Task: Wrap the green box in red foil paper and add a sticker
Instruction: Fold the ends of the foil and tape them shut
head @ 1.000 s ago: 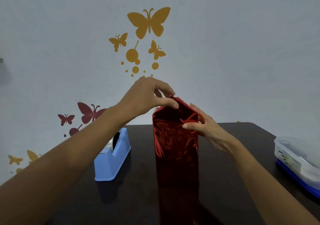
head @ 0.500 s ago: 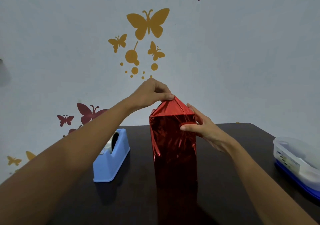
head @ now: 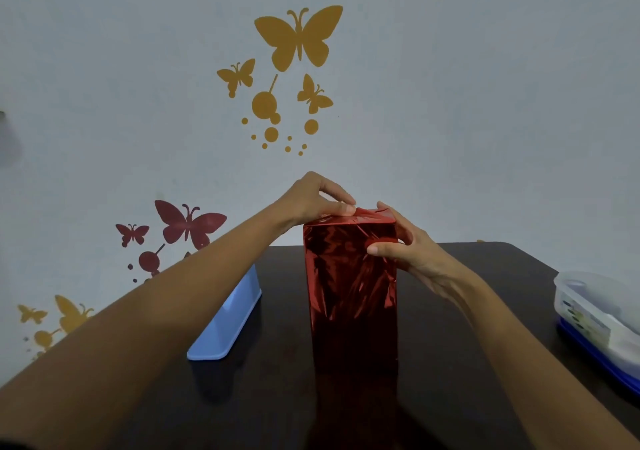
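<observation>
**We press the top foil flap down on the box.**

The box (head: 349,293), all red foil now, stands upright mid-table w/ the unfinished end up, so we can close it from above. Left hand (head: 311,200) comes over from the left, wrist arched, thumb & curled fingers pinching the foil flap (head: 367,214) down at the top edge. Right hand (head: 412,255) clasps the upper right side, thumb on the near face, fingers round the far side, prob. to stop the box tipping. Blue tape dispenser (head: 228,325) sits just left on the table (head: 450,345), handy for sealing; plastic tub (head: 595,307) at the right edge.
</observation>
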Demonstrator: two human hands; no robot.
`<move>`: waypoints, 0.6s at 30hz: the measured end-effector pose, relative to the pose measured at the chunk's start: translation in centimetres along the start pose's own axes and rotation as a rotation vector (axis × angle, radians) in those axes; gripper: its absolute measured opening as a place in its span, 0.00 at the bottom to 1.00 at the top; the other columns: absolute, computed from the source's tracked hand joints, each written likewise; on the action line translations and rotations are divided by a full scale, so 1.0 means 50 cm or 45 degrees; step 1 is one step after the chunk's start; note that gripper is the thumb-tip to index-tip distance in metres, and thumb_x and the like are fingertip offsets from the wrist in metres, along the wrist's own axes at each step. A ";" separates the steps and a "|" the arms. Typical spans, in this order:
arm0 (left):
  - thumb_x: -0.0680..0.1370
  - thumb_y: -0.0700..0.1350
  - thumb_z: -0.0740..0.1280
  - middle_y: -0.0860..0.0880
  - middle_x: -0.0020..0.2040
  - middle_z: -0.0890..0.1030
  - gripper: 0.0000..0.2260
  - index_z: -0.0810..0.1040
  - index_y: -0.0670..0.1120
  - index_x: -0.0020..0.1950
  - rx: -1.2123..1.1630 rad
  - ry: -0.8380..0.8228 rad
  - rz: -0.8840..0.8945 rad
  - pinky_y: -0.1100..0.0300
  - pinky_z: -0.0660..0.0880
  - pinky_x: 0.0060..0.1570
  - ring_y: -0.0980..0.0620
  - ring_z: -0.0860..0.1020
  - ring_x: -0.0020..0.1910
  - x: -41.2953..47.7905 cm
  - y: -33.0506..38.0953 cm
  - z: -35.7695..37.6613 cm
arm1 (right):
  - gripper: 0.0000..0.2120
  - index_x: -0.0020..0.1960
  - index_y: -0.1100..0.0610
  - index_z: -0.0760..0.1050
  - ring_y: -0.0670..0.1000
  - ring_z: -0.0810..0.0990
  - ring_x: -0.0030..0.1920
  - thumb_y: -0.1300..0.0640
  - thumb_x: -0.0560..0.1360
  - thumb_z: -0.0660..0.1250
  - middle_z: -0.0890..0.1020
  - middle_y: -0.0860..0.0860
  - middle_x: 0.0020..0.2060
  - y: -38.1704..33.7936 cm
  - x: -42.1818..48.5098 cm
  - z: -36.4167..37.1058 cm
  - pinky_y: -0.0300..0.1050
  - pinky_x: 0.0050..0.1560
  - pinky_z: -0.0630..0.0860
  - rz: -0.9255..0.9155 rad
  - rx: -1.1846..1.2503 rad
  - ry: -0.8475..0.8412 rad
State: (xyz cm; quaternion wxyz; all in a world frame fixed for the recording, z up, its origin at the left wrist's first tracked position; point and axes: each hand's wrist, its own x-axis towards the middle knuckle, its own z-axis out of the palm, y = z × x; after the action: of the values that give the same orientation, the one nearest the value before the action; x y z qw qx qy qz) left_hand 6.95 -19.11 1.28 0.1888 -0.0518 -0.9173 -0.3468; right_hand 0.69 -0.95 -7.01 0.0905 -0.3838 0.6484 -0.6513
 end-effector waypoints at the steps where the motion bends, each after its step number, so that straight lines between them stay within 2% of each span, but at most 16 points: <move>1: 0.72 0.47 0.73 0.50 0.55 0.80 0.14 0.82 0.47 0.57 -0.013 -0.009 -0.103 0.56 0.72 0.57 0.55 0.77 0.53 0.001 -0.002 -0.002 | 0.30 0.58 0.35 0.69 0.46 0.73 0.63 0.54 0.62 0.75 0.76 0.39 0.57 0.000 -0.002 -0.001 0.44 0.63 0.71 0.004 0.023 -0.015; 3: 0.70 0.51 0.74 0.47 0.55 0.80 0.19 0.80 0.47 0.59 -0.095 -0.075 -0.380 0.51 0.76 0.53 0.49 0.78 0.52 0.001 -0.005 -0.003 | 0.26 0.60 0.40 0.71 0.45 0.77 0.58 0.49 0.65 0.74 0.78 0.41 0.55 -0.008 -0.006 -0.005 0.40 0.55 0.74 0.046 0.073 -0.101; 5: 0.70 0.50 0.75 0.44 0.50 0.82 0.18 0.81 0.43 0.56 -0.227 -0.129 -0.556 0.48 0.78 0.50 0.46 0.80 0.46 0.002 -0.007 -0.002 | 0.24 0.62 0.48 0.74 0.47 0.77 0.54 0.37 0.71 0.66 0.79 0.44 0.51 -0.025 0.004 -0.006 0.44 0.54 0.72 0.132 0.083 -0.096; 6: 0.70 0.48 0.75 0.43 0.49 0.82 0.17 0.81 0.42 0.55 -0.283 -0.128 -0.582 0.48 0.78 0.51 0.46 0.80 0.44 0.005 -0.008 0.000 | 0.28 0.59 0.51 0.77 0.47 0.76 0.53 0.32 0.70 0.60 0.80 0.44 0.48 -0.038 0.016 -0.010 0.46 0.55 0.71 0.189 0.052 -0.032; 7: 0.70 0.47 0.75 0.42 0.49 0.82 0.16 0.82 0.41 0.54 -0.324 -0.123 -0.590 0.48 0.78 0.53 0.46 0.81 0.44 0.007 -0.008 0.002 | 0.30 0.55 0.53 0.79 0.46 0.77 0.52 0.31 0.68 0.59 0.82 0.45 0.45 -0.055 0.030 -0.012 0.47 0.56 0.71 0.255 -0.017 0.027; 9: 0.70 0.45 0.74 0.42 0.49 0.83 0.13 0.82 0.41 0.51 -0.394 -0.126 -0.596 0.46 0.76 0.57 0.44 0.81 0.47 0.010 -0.007 0.004 | 0.24 0.49 0.56 0.81 0.48 0.79 0.48 0.36 0.68 0.66 0.83 0.47 0.41 -0.089 0.056 -0.009 0.47 0.56 0.73 0.375 -0.192 0.053; 11: 0.71 0.42 0.74 0.42 0.46 0.82 0.08 0.82 0.41 0.47 -0.457 -0.136 -0.616 0.45 0.75 0.60 0.44 0.81 0.47 0.009 -0.006 0.002 | 0.19 0.50 0.58 0.80 0.49 0.79 0.43 0.45 0.67 0.73 0.82 0.50 0.40 -0.108 0.075 -0.002 0.44 0.48 0.76 0.492 -0.259 0.052; 13: 0.71 0.41 0.73 0.43 0.43 0.82 0.04 0.82 0.41 0.44 -0.480 -0.151 -0.622 0.46 0.74 0.61 0.45 0.80 0.46 0.010 -0.006 0.001 | 0.18 0.49 0.59 0.80 0.51 0.80 0.44 0.48 0.66 0.75 0.82 0.52 0.42 -0.114 0.088 0.007 0.46 0.47 0.78 0.582 -0.266 0.081; 15: 0.71 0.39 0.72 0.44 0.41 0.81 0.02 0.82 0.41 0.43 -0.485 -0.143 -0.629 0.47 0.74 0.61 0.46 0.80 0.44 0.010 -0.003 0.004 | 0.19 0.48 0.61 0.79 0.53 0.81 0.46 0.51 0.64 0.77 0.83 0.55 0.43 -0.115 0.096 0.015 0.50 0.54 0.78 0.637 -0.250 0.090; 16: 0.72 0.38 0.71 0.43 0.41 0.81 0.02 0.82 0.41 0.43 -0.499 -0.130 -0.635 0.47 0.74 0.60 0.46 0.80 0.43 0.010 -0.001 0.006 | 0.18 0.47 0.62 0.79 0.53 0.81 0.44 0.53 0.64 0.77 0.83 0.55 0.43 -0.116 0.099 0.019 0.50 0.56 0.77 0.656 -0.235 0.093; 18: 0.72 0.37 0.71 0.43 0.41 0.81 0.02 0.82 0.41 0.43 -0.557 -0.070 -0.632 0.50 0.77 0.57 0.47 0.80 0.41 0.007 0.001 0.014 | 0.12 0.44 0.62 0.77 0.51 0.81 0.37 0.56 0.67 0.75 0.82 0.54 0.37 -0.113 0.108 0.022 0.47 0.51 0.77 0.691 -0.197 0.093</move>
State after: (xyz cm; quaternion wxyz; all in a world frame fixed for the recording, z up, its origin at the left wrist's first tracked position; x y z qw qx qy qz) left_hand 6.44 -18.60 0.94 0.0582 0.1246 -0.8104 -0.5695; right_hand -0.20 -4.32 0.08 0.2085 -0.1782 0.7780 -0.5653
